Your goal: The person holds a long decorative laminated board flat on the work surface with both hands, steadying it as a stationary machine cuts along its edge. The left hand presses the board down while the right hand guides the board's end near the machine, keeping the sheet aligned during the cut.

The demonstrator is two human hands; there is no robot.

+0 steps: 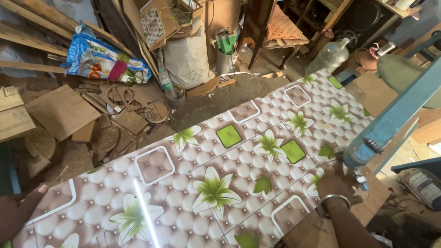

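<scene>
Our right hand (337, 183) presses flat on the flowered panel (216, 170) beside the blue machine arm (395, 119), our left hand (20, 206) gripping its far end, long axis running between us.

We see a grey sack (187, 57) on the dirt floor; left of it a blue printed bag (103, 59); below it a small bottle (167, 84); far right a large plastic bottle (330, 56); lower left, wood offcuts (62, 111).

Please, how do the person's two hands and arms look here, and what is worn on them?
Both arms are bare, with no sleeves or gloves visible. The right hand has a plain, thin, silver-coloured metal bangle around the wrist. The left hand shows only at the picture's edge, with no ring, watch or bangle visible on the part shown.
</scene>
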